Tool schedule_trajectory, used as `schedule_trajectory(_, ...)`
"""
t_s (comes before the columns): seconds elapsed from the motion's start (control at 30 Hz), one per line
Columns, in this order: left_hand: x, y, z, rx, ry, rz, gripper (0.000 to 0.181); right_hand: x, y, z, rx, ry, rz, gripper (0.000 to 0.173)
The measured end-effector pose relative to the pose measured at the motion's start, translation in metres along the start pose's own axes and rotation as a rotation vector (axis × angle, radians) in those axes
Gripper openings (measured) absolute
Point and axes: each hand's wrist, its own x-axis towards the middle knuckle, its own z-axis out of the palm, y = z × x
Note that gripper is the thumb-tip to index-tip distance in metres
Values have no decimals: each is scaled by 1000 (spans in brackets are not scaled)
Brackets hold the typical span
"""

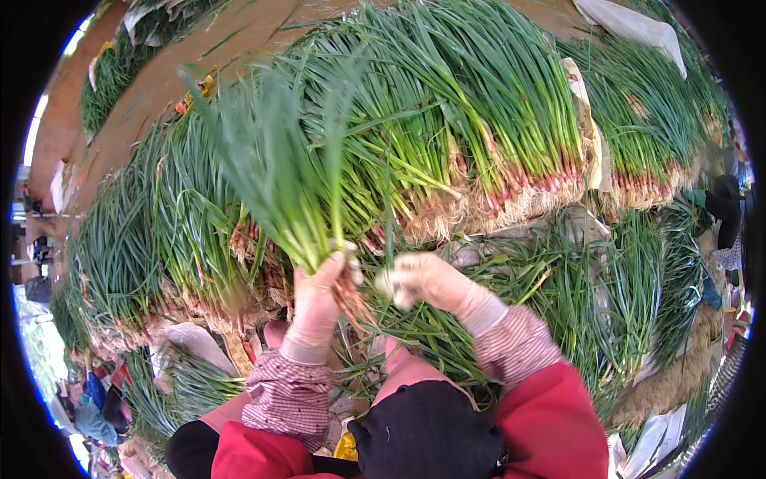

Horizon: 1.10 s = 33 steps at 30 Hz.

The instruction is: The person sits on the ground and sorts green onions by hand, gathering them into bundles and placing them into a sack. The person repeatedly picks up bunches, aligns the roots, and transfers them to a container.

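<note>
My left hand point(323, 272) is closed round the lower stems of a bunch of spring onions point(287, 203), just above their roots. The leaves fan up and to the left, blurred by motion, and the reddish roots point down and right. My right hand point(428, 281), blurred too, is a little to the right of those roots, near a long thin green leaf point(389, 203). Its fingers are curled; whether they grip that leaf is not clear. Both hands seem to have pale coverings on the fingers. A wide row of spring onions point(502, 114) lies behind the hands, roots towards me.
Loose green leaves point(431, 329) are strewn below and right of my hands. More onions point(640, 120) lie at the right, beside a pale cloth strip point(589, 132). White sheeting point(197, 344) and further leaves point(197, 383) are at lower left. Other people are partly visible at the right edge.
</note>
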Motion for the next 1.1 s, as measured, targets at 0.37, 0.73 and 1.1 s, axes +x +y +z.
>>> schedule_trajectory(0.37, 30, -13, 29, -385, -275, -311, 26, 6, -122, -105, -1612, 1068, 81, 26)
schedule_trajectory(0.73, 18, -40, 32, -146, -175, -320, 21, 5, -40, -16, -263, 417, -288, 28)
schedule_trajectory(1.1, 24, -15, -18, -147, -81, -42, 17, -23, -52, -39, -267, 161, 30, 31)
